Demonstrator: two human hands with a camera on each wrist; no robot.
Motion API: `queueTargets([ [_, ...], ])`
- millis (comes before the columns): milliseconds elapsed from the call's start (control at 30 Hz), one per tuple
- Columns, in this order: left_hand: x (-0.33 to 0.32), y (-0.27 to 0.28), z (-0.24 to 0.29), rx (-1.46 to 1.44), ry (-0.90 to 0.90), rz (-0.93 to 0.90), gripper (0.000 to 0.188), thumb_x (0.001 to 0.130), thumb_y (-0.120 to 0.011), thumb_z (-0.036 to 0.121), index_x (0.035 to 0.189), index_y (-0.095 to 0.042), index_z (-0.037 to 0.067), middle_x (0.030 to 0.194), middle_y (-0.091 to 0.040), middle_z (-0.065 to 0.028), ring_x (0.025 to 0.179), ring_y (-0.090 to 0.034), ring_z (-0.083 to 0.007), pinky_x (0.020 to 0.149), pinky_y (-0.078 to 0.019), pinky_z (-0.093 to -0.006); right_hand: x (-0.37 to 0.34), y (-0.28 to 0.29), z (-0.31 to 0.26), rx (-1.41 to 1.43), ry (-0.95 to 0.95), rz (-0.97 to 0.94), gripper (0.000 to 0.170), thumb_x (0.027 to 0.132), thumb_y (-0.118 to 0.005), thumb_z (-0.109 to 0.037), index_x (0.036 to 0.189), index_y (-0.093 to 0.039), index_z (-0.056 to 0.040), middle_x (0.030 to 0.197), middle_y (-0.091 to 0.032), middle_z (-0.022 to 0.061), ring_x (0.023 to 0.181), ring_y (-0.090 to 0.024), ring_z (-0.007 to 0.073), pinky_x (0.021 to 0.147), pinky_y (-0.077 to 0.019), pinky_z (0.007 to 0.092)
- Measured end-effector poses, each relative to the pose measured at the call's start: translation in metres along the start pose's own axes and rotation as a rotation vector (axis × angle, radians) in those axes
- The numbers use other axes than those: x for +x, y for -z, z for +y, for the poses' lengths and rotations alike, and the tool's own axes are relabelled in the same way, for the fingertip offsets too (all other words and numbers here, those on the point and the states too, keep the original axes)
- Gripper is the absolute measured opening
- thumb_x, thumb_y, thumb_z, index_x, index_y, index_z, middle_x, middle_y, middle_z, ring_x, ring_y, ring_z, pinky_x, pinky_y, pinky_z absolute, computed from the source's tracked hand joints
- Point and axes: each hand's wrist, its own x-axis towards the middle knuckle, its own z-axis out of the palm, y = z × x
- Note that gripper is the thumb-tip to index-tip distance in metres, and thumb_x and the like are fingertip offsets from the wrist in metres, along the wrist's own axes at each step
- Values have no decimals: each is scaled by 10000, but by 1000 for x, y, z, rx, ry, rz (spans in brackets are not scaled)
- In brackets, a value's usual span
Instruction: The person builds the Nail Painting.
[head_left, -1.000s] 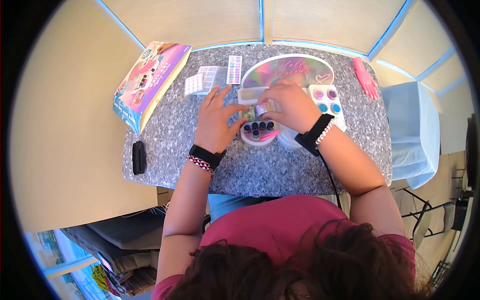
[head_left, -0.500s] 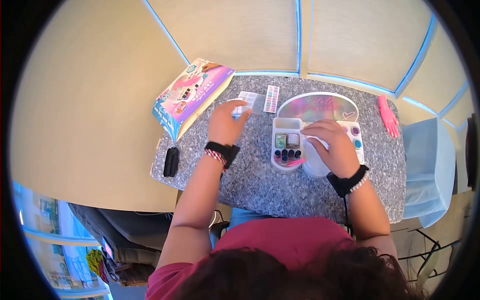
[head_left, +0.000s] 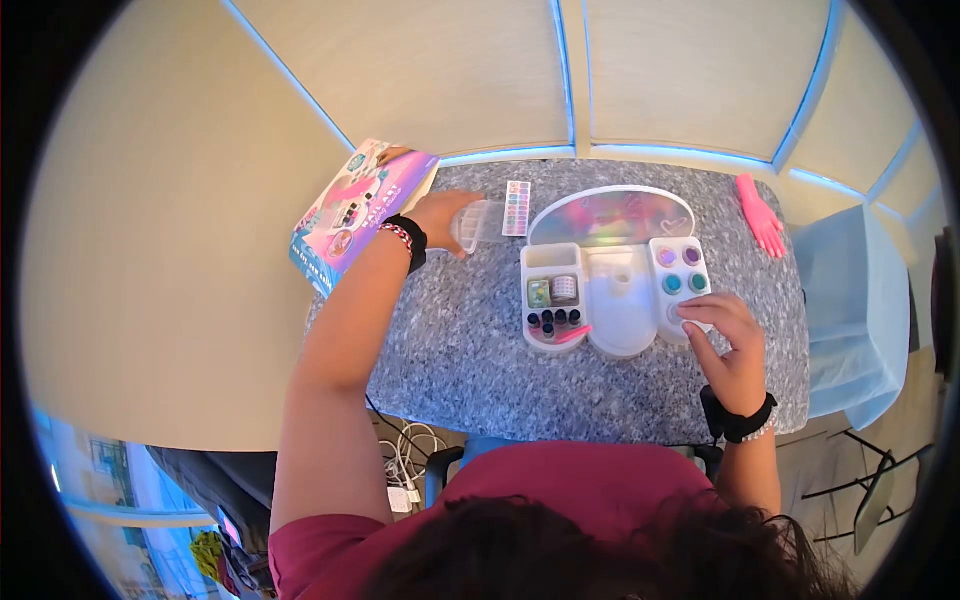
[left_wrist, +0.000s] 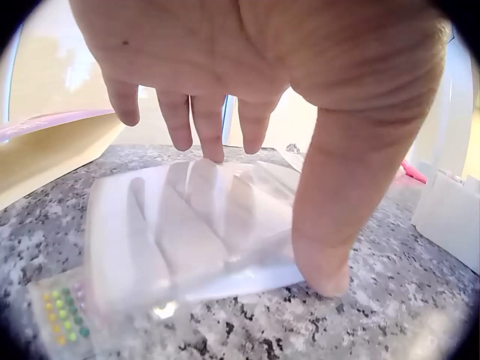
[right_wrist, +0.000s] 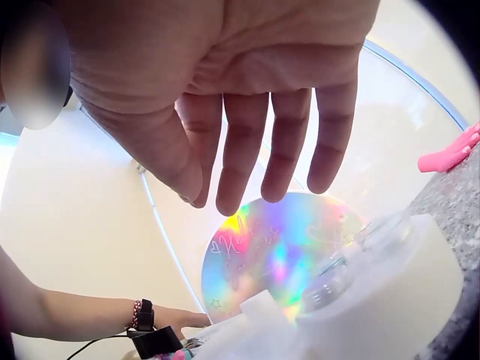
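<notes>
My left hand (head_left: 445, 217) reaches over a clear plastic tray (head_left: 482, 222) at the table's back left. In the left wrist view its fingers hang straight and spread above the shiny clear plastic (left_wrist: 187, 225), with the thumb (left_wrist: 322, 247) down at the near right edge. My right hand (head_left: 735, 345) hovers by the right wing of a white nail art station (head_left: 620, 300), holding nothing. Its fingers (right_wrist: 289, 150) hang loosely bent, thumb tip close to the index finger. The station's left side holds several dark-capped polish bottles (head_left: 548, 328), a pink tool (head_left: 574, 334), a tape roll (head_left: 564, 288) and a green packet (head_left: 539, 293).
Glitter pots (head_left: 673, 283) sit in the station's right wing, under an iridescent backboard (head_left: 610, 222). A nail sticker sheet (head_left: 516, 208) lies left of it. The nail art box (head_left: 360, 215) stands at back left, a pink model hand (head_left: 762, 220) at back right.
Both hands have left the station's left compartments. The left hand moved left to the clear tray; the right moved to the right wing. The tape roll and green packet now sit uncovered.
</notes>
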Motion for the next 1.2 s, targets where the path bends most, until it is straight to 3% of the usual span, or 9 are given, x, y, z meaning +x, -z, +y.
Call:
queueTargets([
  [233, -10, 1, 14, -9, 84, -18, 1233, 611, -1036, 390, 1644, -400, 167, 1536, -501, -231, 1460, -479, -414, 1247, -391, -487, -19, 2, 14, -9, -70, 25, 200, 870, -778, 37, 1055, -797, -36, 1093, -783, 130, 1049, -722, 326, 949, -547, 404],
  [600, -45, 14, 88, -279, 155, 417, 1201, 643, -984, 355, 1629, -352, 90, 1460, -523, -244, 1403, -516, -412, 1210, -407, -522, -12, 5, 7, 10, -107, 17, 193, 895, -769, 21, 1082, -792, -21, 1112, -785, 146, 1044, -736, 311, 956, -553, 393],
  [667, -46, 20, 115, -297, 138, 493, 1187, 642, -987, 345, 1621, -366, 87, 1459, -517, -238, 1386, -526, -409, 1193, -427, -526, -4, -2, 0, 182, -189, 1, 211, 914, -763, 9, 1123, -791, -6, 1117, -785, 154, 1015, -752, 274, 942, -566, 373],
  [733, -49, 31, 164, -307, -80, 841, 1131, 645, -979, 324, 1594, -407, 95, 1467, -504, -225, 1376, -519, -419, 1179, -423, -531, 4, -13, -4, 304, -243, -51, 239, 953, -766, -14, 1190, -779, 13, 1152, -791, 142, 1039, -764, 206, 918, -584, 336],
  [800, -48, 36, 203, -234, -170, 864, 1111, 641, -974, 307, 1584, -421, 111, 1465, -506, -217, 1373, -516, -415, 1164, -422, -535, 16, -32, -8, 702, -398, -123, 263, 984, -772, -37, 1241, -767, 19, 1207, -786, 135, 1113, -750, 156, 897, -592, 297],
  [933, -47, 26, 252, -57, -311, 844, 1101, 627, -998, 297, 1566, -446, 133, 1485, -510, -175, 1364, -520, -403, 1148, -413, -528, 32, -59, -11, 856, -425, -126, 262, 997, -783, -60, 1247, -765, 16, 1167, -802, 119, 1083, -756, 129, 860, -599, 264],
  [1100, -52, 28, 243, 1, -240, 815, 779, 746, -951, 224, 1448, -620, 153, 1420, -582, -160, 1320, -582, -340, 1092, -472, -488, 33, -73, 2, 654, -428, -124, 209, 992, -788, -58, 1188, -775, 13, 974, -825, 71, 889, -777, 122, 816, -598, 253],
  [1167, -47, 19, 223, -351, -183, 939, 493, 850, -884, 84, 1315, -720, 86, 1266, -701, -143, 1128, -715, -240, 952, -569, -380, 37, -71, 3, 570, -408, -145, 220, 992, -785, -54, 1201, -775, 13, 998, -824, 85, 912, -779, 128, 828, -604, 259],
  [1200, -49, 13, 211, -351, -181, 934, 493, 850, -884, 84, 1315, -720, 86, 1266, -701, -143, 1128, -715, -240, 952, -569, -380, 37, -71, 4, 487, -390, -163, 231, 992, -782, -49, 1214, -774, 14, 1022, -824, 100, 936, -780, 133, 840, -609, 266],
])
